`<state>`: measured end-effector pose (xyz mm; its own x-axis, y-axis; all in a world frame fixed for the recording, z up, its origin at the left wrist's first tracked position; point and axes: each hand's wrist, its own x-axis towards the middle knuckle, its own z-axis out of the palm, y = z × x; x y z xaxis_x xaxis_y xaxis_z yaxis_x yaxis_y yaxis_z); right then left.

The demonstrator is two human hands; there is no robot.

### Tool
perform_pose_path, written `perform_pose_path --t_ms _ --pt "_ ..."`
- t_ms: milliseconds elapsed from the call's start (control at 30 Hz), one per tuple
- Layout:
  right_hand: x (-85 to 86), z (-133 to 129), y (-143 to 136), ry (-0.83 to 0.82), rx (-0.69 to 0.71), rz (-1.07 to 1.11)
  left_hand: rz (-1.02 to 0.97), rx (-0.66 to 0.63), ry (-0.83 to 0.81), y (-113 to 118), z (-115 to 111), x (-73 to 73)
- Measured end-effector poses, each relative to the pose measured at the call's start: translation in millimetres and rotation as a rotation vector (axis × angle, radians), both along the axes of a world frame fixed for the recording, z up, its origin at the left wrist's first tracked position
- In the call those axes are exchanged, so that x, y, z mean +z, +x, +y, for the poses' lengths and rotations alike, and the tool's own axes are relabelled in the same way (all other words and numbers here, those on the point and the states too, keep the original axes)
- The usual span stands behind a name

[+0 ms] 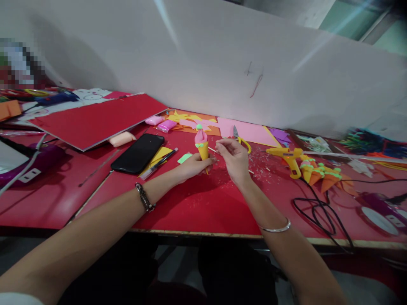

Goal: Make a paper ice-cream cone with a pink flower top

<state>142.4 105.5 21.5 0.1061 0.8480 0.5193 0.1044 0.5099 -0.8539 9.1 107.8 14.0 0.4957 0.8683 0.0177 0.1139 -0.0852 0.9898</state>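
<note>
Upright in my left hand (pixel 193 166) is a small craft ice cream cone (pixel 203 150), yellow below with a pink swirl and a green ball on top. Pale green bits ring the cone's rim. My right hand (pixel 233 159) hovers just right of it, thumb and fingertips pinched together near a thin stick; whatever sits in the pinch is too small to name. Behind that hand lie yellow-handled scissors (pixel 244 144). A light green piece (pixel 185 158) rests on the table beside my left hand.
A black phone (pixel 138 153) and a pen (pixel 159 164) lie left. To the right are a yellow glue gun (pixel 288 159), its looping black cord, and several finished cones (pixel 321 174). A large red board (pixel 101 118) leans at back left; pink paper (pixel 243 131) lies near the wall.
</note>
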Motion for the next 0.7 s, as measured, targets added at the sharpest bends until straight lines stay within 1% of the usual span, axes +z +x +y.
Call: perform_pose_path --t_ms 167,400,533,700 --pt "3.5 -2.9 -1.8 0.070 0.026 -0.063 -0.005 -0.026 -0.084 0.4 -1.2 0.0" --pt "1.9 -2.0 -2.9 0.118 0.087 -0.090 0.028 -0.048 -0.067 1.4 -3.3 2.4" --pt "1.0 -2.0 -3.8 0.108 0.055 -0.144 0.047 -0.057 -0.080 1.6 -4.5 4.2" --pt "-0.6 -0.3 -2.9 0.100 0.060 -0.132 0.051 -0.055 -0.070 2.1 -5.3 5.2"
